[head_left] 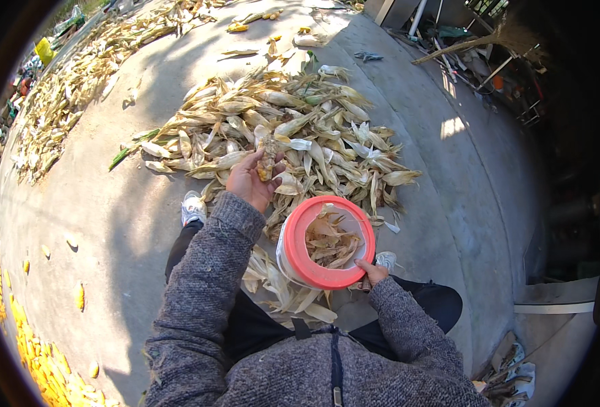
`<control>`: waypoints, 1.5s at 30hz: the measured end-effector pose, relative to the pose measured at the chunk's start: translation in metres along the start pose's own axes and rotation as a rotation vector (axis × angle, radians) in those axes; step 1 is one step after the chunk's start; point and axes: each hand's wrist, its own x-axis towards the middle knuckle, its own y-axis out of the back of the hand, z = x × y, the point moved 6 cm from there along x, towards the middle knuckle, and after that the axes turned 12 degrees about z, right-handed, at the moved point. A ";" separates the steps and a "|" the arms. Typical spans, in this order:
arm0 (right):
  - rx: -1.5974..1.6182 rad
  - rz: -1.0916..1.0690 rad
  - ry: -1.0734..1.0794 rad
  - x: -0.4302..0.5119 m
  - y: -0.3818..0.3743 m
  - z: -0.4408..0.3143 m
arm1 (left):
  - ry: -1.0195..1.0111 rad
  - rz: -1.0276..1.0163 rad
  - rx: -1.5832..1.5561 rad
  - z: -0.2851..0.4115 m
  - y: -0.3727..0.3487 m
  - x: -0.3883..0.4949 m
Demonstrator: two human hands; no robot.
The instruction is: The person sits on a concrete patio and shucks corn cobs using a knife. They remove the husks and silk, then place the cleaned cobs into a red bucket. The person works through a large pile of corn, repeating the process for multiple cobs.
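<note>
My left hand holds a poorly filled ear of corn, with patchy yellow kernels near its lower end. It is above the front of a large heap of dry, husked corn ears. My right hand grips a white plastic bucket with a red rim, thumb over the rim. Dry corn husks lie inside the bucket, which stands tilted between my legs. A thin dark tool with a brown handle shows beside the right fingers, partly hidden by the hand and bucket.
Loose husks lie under and beside the bucket. A long band of husks runs along the left. Shelled-out yellow ears are piled at lower left, with several strays nearby. A broom and clutter occupy the upper right.
</note>
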 end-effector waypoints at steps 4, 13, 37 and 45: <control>-0.232 0.089 0.180 0.007 -0.032 0.025 | 0.000 0.002 0.052 -0.003 -0.004 -0.003; -0.469 0.316 0.396 0.019 -0.021 0.019 | 0.128 -0.088 0.146 -0.029 -0.018 -0.002; 0.083 -0.494 0.334 -0.099 -0.095 -0.124 | -0.014 -0.406 0.777 -0.122 -0.019 -0.060; 0.091 -0.639 0.414 -0.107 -0.107 -0.113 | -0.083 -0.248 0.899 -0.130 0.002 -0.053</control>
